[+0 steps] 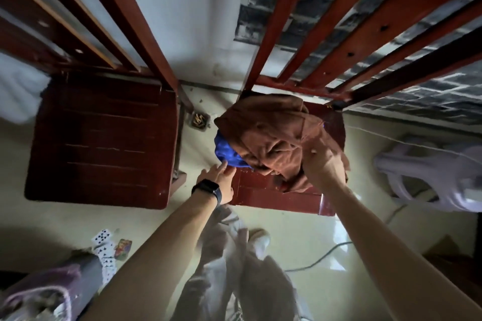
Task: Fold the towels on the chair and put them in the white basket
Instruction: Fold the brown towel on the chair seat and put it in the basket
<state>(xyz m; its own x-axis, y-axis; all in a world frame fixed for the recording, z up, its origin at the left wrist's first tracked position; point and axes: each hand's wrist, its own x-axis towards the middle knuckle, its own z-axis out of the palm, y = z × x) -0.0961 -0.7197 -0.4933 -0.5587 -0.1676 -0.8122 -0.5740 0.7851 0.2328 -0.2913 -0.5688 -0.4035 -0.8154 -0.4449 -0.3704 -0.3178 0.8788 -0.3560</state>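
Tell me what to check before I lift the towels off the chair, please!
1. Right hand holds the crumpled brown towel: ok, it grips the cloth.
2. Left hand holds the bright blue towel: not ok, its fingers only touch the edge.
3. Blue towel is free: not ok, the brown towel lies over it.
4. Towels rest on the red wooden chair: ok.
5. White plastic basket is near: ok, on the floor right of the chair.
6. Basket has room: cannot tell.

The blue towel (pixel 228 154) seems mostly hidden under the brown towel (pixel 271 133).
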